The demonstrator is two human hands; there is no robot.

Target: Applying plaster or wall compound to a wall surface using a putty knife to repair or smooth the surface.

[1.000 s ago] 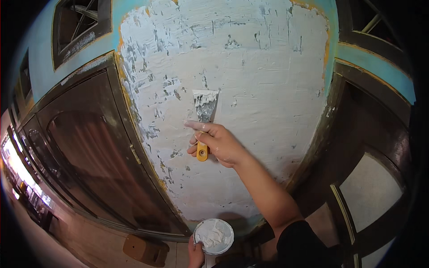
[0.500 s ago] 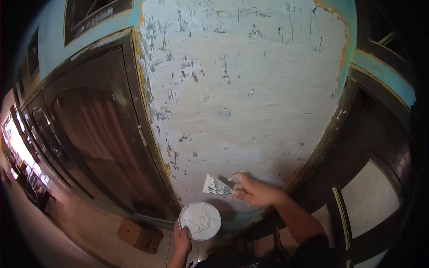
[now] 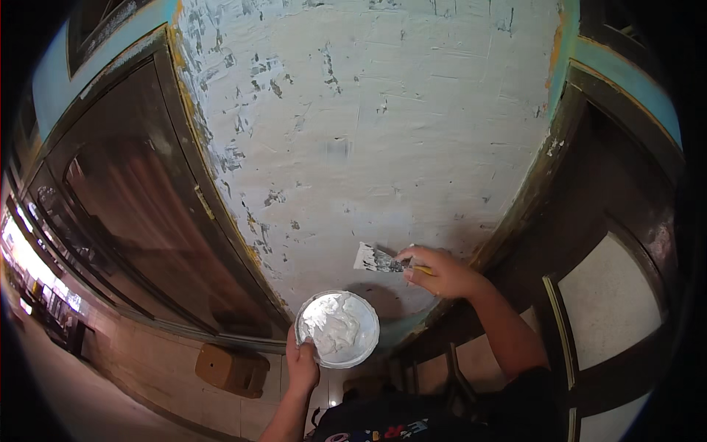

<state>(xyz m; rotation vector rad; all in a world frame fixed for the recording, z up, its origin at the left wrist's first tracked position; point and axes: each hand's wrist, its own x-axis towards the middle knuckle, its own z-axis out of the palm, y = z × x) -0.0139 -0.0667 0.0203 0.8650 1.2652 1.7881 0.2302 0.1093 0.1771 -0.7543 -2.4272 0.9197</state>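
Note:
My left hand (image 3: pixel 304 361) grips the rim of a round white tub (image 3: pixel 364 356), thumb over the edge. Inside lies a mound of white putty (image 3: pixel 337 324). Up and to the right of the tub, my right hand (image 3: pixel 440 274) is closed around the yellow handle of a putty knife (image 3: pixel 379 259). White putty coats the knife's blade, which points left in front of the wall (image 3: pixel 412 169); whether it touches the surface I cannot tell. Pale filler covers most of that wall, with grey patches showing through, mainly at the left.
A dark wooden door (image 3: pixel 140 214) with a frame stands left of the wall. Dark wooden panels (image 3: pixel 611 302) with pale insets are at the right. On the tiled floor sits a brown stool (image 3: pixel 232 370). Bright light comes from the far left.
The head view has shifted, so the wall appears lower and further left. Both hands and the tub sit higher in the picture, and the knife's yellow handle now shows.

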